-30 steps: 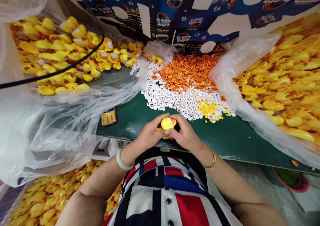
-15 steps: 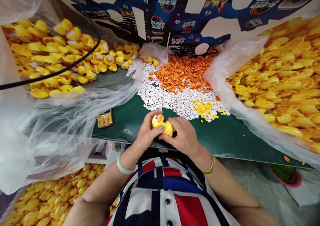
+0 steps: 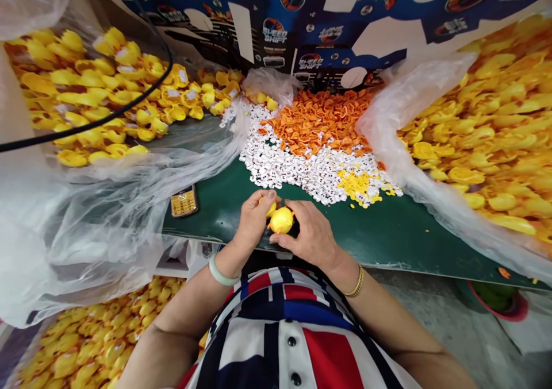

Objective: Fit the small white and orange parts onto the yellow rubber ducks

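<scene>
A small yellow toy duck (image 3: 280, 219) is held between both my hands just above the near edge of the green table (image 3: 388, 234). My left hand (image 3: 253, 219) grips its head end, fingers curled over it. My right hand (image 3: 310, 232) pinches the round body from the right. Just beyond my hands lie heaps of small white eye pieces (image 3: 297, 170), orange beak pieces (image 3: 321, 119) and a little pile of tiny yellow bits (image 3: 360, 185).
Clear plastic bags of yellow duck parts flank the table: one at the left (image 3: 95, 96), one at the right (image 3: 495, 130), another on the floor at lower left (image 3: 86, 343). A small phone (image 3: 184, 200) lies on the table's left. Printed blue cartons (image 3: 302, 27) stand behind.
The duck has been turned in my hands: half a second ago its head and orange beak faced up, now the round body shows and my left fingers cover the head.
</scene>
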Demonstrator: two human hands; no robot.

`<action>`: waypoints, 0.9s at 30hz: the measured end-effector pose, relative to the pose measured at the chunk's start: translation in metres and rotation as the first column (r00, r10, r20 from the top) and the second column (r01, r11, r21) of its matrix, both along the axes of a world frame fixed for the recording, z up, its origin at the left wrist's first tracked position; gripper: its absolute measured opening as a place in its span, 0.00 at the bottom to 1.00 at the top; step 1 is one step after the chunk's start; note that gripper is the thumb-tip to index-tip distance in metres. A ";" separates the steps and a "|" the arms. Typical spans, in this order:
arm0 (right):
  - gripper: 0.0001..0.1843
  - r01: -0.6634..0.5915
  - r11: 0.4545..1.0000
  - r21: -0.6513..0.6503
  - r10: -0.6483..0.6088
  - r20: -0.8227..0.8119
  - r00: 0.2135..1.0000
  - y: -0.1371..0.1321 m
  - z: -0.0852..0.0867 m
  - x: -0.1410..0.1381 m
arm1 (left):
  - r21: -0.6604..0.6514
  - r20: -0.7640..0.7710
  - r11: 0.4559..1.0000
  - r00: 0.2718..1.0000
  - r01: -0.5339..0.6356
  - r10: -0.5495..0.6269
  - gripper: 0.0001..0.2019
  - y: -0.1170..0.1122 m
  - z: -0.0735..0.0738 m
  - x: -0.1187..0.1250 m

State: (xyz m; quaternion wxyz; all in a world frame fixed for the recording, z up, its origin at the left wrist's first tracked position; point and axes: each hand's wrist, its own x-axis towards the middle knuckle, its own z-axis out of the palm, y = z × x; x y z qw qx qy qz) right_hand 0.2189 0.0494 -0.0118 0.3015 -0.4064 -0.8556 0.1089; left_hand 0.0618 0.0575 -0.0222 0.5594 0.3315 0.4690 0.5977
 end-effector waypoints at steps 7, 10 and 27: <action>0.36 -0.011 0.999 -0.044 0.009 -0.035 0.999 -0.004 0.003 -0.005 | 0.024 -0.030 1.000 0.999 -0.016 0.017 0.18 -0.001 0.003 -0.001; 0.36 -0.016 0.997 -0.070 0.014 -0.026 1.000 -0.007 0.005 -0.007 | 0.013 -0.023 1.000 0.999 -0.024 0.024 0.20 -0.002 0.006 0.000; 0.28 -0.127 0.974 -0.187 0.091 -0.190 0.978 -0.019 0.018 -0.007 | -0.013 0.082 0.999 0.996 0.044 -0.042 0.27 -0.007 0.017 -0.002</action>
